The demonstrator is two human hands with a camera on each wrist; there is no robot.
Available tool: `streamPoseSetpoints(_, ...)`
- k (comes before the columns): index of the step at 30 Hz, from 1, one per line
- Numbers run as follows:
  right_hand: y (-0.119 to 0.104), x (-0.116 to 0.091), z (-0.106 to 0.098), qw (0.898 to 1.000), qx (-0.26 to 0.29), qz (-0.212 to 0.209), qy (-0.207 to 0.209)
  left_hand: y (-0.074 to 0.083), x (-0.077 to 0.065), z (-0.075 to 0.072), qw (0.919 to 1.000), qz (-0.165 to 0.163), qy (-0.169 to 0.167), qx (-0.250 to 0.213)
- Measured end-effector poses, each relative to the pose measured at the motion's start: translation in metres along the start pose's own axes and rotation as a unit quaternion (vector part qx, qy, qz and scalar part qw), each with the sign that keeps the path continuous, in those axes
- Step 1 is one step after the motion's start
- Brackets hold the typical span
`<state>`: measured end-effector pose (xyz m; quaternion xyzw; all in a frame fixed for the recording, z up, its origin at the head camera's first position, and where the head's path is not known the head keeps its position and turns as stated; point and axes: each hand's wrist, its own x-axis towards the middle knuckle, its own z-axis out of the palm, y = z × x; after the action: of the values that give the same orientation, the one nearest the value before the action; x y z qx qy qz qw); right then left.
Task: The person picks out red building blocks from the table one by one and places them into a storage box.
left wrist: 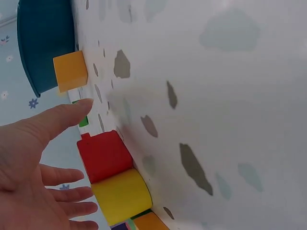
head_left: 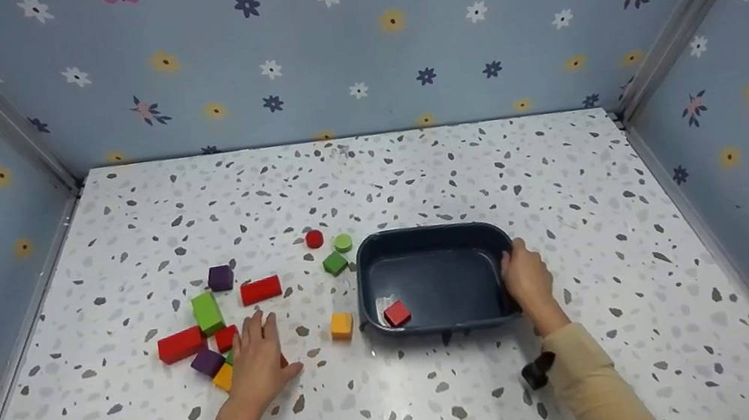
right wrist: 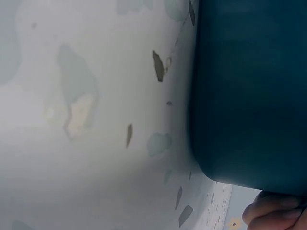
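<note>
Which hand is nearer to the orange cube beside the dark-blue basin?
Left. The left hand is left of the orange cube; the right hand grips the dark-blue basin at its right end, farther away.

Beige sleeves with a small black device, perhaps a camera, near each cuff.

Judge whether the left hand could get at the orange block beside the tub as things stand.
Probably yes: the left hand appears to hold nothing, and only bare table shows between its thumb and the orange block.
</note>
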<state>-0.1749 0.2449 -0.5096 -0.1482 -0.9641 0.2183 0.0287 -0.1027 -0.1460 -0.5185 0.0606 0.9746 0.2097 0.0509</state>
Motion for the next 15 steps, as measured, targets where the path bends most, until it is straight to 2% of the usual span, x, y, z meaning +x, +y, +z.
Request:
streamPoseSetpoints(11,0.001,0.000,0.000,1.000,-0.002,-0.003,0.004,-0.010,0.003,-0.005,0.9984,-0.015,-0.050,-0.021)
streamPoseSetpoints(15,0.001,0.000,0.001,1.000,-0.001,-0.001,0.004,-0.012,0.005,-0.004,0.9978,-0.016,-0.057,-0.030)
